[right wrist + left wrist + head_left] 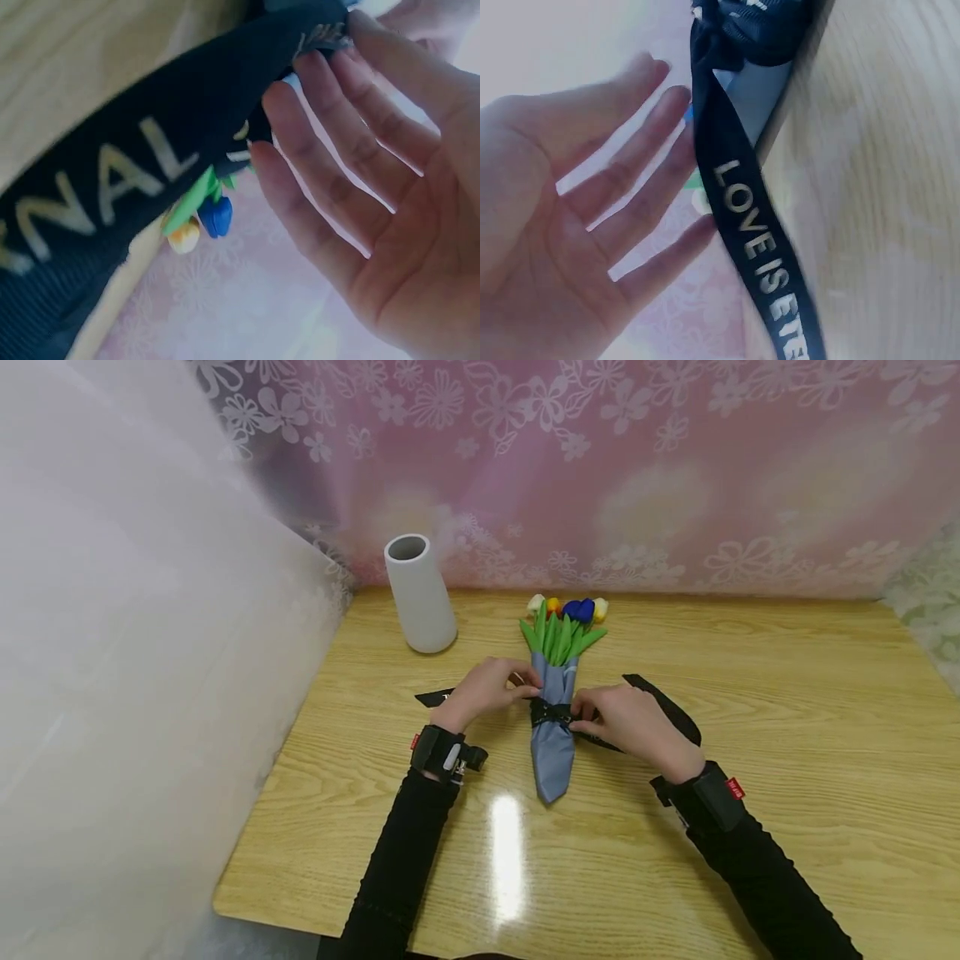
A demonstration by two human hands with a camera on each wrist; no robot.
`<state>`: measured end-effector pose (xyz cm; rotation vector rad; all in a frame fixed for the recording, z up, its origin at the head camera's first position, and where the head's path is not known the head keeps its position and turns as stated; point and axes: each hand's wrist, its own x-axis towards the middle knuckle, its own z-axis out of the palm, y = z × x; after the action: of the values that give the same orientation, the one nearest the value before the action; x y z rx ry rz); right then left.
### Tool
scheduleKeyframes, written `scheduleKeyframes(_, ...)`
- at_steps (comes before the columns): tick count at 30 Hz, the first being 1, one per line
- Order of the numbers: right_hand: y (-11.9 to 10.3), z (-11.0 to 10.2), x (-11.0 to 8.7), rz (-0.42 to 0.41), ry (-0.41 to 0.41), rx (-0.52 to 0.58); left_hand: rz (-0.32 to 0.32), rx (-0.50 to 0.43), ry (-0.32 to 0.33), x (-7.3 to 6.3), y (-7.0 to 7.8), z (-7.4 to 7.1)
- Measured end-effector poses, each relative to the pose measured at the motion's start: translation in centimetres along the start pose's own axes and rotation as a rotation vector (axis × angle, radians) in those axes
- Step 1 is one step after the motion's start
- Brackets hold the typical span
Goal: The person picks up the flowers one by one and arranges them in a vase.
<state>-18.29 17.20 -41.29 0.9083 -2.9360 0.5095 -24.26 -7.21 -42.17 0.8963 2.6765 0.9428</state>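
A bouquet of artificial tulips (577, 610) lies on the table, its stems wrapped in grey-blue paper (553, 768). Black ribbon (551, 713) with pale lettering is tied in a bow round the wrap's middle. On the bow's left side is my left hand (491, 687), fingers loosely bent and apart; the left wrist view shows the hand (577, 187) beside a hanging ribbon tail (742, 202), holding nothing. My right hand (626, 718) pinches the ribbon at the bow's right side. In the right wrist view its thumb and fingertips (319, 71) meet the ribbon's edge.
A white vase (422, 597) stands upright at the back left of the wooden table (787, 760). Long ribbon tails (667, 706) spread to both sides of the bouquet. Behind the table hangs a pink floral curtain (525, 485); a white sheet (135, 652) covers the left side.
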Motion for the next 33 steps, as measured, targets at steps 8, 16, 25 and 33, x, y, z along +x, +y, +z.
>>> scheduleKeyframes(8,-0.3,0.6,0.1,-0.013,0.014,-0.022,0.04,0.105,-0.027,0.5,0.7,1.0)
scheduleKeyframes(16,0.0,0.3,0.0,-0.015,-0.006,-0.048,0.02,0.07,0.029,0.1,0.3,0.6)
scheduleKeyframes(25,0.2,-0.3,-0.6,-0.018,-0.023,-0.063,0.0,0.083,0.035,-0.1,-0.4,0.0)
scheduleKeyframes(33,1.4,-1.4,-1.1,0.017,-0.043,-0.028,0.002,0.029,0.023,-0.5,-0.5,-0.6)
